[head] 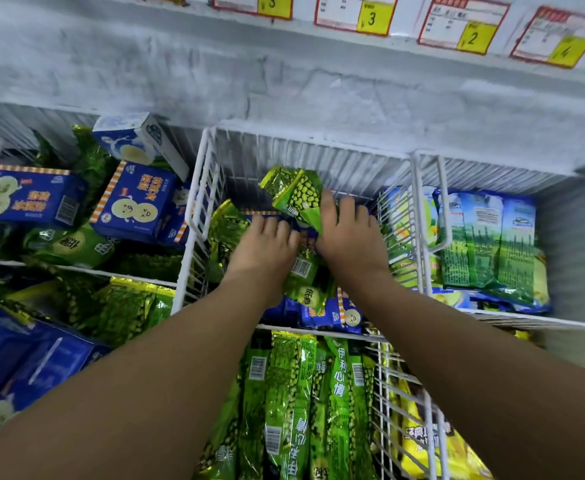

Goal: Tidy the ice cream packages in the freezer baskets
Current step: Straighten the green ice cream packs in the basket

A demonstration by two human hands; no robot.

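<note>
Our two bare forearms reach up from six o'clock into the middle wire basket (201,188). Our right hand (350,237) pinches a green package (298,194) printed with peas. The package stands tilted at eleven o'clock from the thumb and touches its tip. Just beside it at nine o'clock, our left hand (267,247) lies knuckles up, fingers (270,228) curled down into the pile; we cannot tell whether they grasp anything. More green bars (294,393) fill the basket at six o'clock. Blue boxes (135,202) lie at nine o'clock.
</note>
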